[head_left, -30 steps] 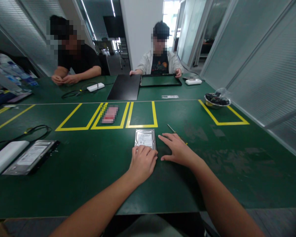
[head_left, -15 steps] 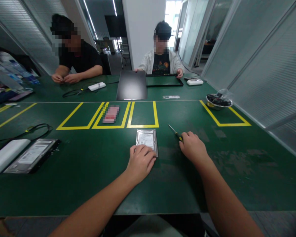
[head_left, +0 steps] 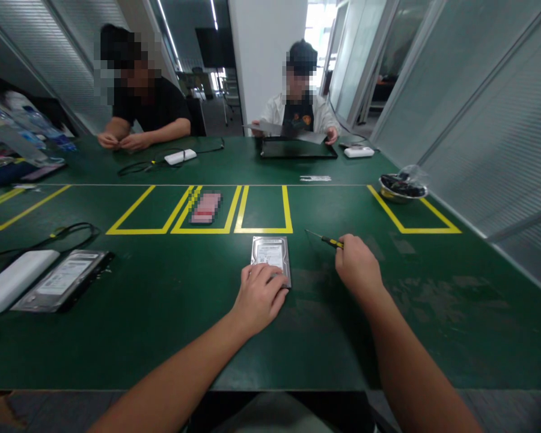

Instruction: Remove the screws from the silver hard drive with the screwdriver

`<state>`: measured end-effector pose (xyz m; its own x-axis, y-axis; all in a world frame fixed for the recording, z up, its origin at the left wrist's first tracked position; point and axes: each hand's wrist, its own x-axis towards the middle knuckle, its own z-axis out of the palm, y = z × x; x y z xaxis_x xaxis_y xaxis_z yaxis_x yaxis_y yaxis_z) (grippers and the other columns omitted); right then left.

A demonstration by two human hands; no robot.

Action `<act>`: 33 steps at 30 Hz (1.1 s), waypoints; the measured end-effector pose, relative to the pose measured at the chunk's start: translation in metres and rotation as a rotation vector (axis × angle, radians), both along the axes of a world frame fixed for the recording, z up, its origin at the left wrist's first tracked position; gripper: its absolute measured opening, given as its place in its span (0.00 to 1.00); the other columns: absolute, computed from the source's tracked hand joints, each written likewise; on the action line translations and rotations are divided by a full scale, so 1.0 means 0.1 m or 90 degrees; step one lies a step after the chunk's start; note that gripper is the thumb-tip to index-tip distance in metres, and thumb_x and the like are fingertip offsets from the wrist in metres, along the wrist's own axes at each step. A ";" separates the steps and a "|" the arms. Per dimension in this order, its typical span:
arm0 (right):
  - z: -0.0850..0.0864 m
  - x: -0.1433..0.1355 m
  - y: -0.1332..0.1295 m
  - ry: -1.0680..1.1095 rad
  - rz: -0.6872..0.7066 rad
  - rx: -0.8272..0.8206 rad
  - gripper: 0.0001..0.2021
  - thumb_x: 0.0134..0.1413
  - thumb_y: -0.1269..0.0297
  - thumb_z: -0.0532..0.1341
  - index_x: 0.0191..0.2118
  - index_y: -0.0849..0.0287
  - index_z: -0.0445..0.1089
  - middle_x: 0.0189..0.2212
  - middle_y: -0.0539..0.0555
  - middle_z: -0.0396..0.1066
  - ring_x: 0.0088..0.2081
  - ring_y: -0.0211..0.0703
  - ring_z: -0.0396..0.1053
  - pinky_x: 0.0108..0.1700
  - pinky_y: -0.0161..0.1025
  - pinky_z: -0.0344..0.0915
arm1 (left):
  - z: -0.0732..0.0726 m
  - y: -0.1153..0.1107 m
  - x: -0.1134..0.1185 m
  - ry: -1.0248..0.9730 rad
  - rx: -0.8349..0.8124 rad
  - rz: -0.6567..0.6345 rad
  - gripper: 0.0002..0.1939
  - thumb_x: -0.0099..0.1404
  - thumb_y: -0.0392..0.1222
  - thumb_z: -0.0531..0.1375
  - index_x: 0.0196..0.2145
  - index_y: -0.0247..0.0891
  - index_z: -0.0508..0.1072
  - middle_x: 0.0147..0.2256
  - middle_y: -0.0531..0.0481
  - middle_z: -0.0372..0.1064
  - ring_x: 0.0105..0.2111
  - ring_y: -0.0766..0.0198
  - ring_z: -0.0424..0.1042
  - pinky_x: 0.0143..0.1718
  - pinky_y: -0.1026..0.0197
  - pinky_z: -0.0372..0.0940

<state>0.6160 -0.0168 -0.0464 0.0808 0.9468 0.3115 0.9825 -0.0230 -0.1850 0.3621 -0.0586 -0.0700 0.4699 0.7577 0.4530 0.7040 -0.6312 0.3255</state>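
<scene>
A silver hard drive (head_left: pixel 269 249) with a white label lies flat on the green table in front of me. My left hand (head_left: pixel 262 294) covers its near part, with curled fingers gripping it; the near edge is hidden. To the right of the drive, my right hand (head_left: pixel 358 264) is closed around a screwdriver (head_left: pixel 331 242) with a yellow and black handle. Its thin shaft points left, just above the table and apart from the drive.
At left lie another hard drive (head_left: pixel 65 279), a white power bank (head_left: pixel 20 281) and a black cable (head_left: pixel 79 231). A pink item (head_left: pixel 206 207) sits within yellow tape. A metal bowl (head_left: pixel 402 187) stands at right. Two people work across the table, one holding a dark panel (head_left: pixel 293 132).
The screwdriver has swung in my right hand and now lies flatter, pointing left. My left hand stays on the drive. The person opposite has moved the dark panel over the black frame.
</scene>
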 end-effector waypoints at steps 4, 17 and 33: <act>0.02 0.04 0.03 0.215 0.033 0.190 0.11 0.59 0.64 0.57 0.45 0.62 0.68 0.38 0.60 0.71 0.37 0.48 0.69 0.43 0.46 0.68 | -0.01 0.01 -0.01 -0.004 -0.004 0.004 0.09 0.66 0.39 0.59 0.44 0.42 0.74 0.46 0.45 0.71 0.48 0.53 0.66 0.50 0.48 0.53; 0.11 -0.03 -0.01 0.713 0.118 0.286 0.14 0.60 0.56 0.61 0.46 0.58 0.72 0.38 0.53 0.73 0.39 0.41 0.72 0.43 0.42 0.72 | 0.00 -0.01 -0.01 0.008 0.011 0.036 0.08 0.66 0.41 0.59 0.43 0.43 0.75 0.46 0.45 0.71 0.48 0.52 0.65 0.48 0.47 0.51; 0.14 -0.28 -0.16 0.764 0.284 0.144 0.13 0.61 0.55 0.60 0.46 0.58 0.67 0.37 0.55 0.78 0.28 0.37 0.71 0.30 0.37 0.70 | -0.05 0.01 -0.03 0.033 0.043 0.015 0.08 0.69 0.41 0.58 0.38 0.46 0.77 0.38 0.49 0.77 0.48 0.52 0.64 0.47 0.44 0.47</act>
<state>0.5875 -0.0331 -0.0327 0.1128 0.9001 0.4208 0.1167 0.4086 -0.9052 0.3594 -0.0578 -0.0750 0.4768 0.7368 0.4793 0.7333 -0.6341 0.2453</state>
